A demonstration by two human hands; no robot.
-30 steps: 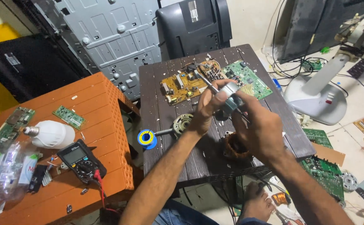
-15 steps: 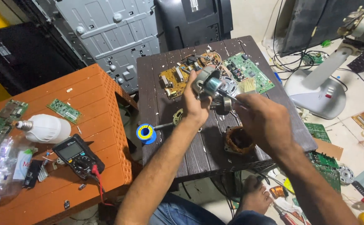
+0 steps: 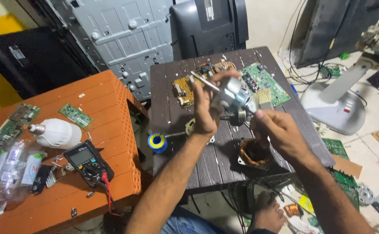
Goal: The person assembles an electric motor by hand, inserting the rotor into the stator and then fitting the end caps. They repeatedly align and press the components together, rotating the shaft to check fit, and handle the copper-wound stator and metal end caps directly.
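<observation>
An electronics repair workshop. Bare circuit boards [image 3: 262,81] lie on a dark slatted table [image 3: 172,86], with a digital multimeter [image 3: 87,161] on an orange plastic table [image 3: 107,108]. A stripped television back panel [image 3: 124,39] leans behind, and a solder spool [image 3: 157,142] sits nearby.

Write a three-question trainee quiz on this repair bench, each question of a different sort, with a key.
1. True or false: the left hand holds the grey metal motor part up above the dark table.
2. Which thing lies on the orange table? A) the multimeter B) the copper-wound stator C) the green circuit board
3. Fill in: the right hand holds a small ____ near the motor part.

Key: 1 true. 2 A; the stator and that green board lie on the dark table. 3 brush.
</observation>
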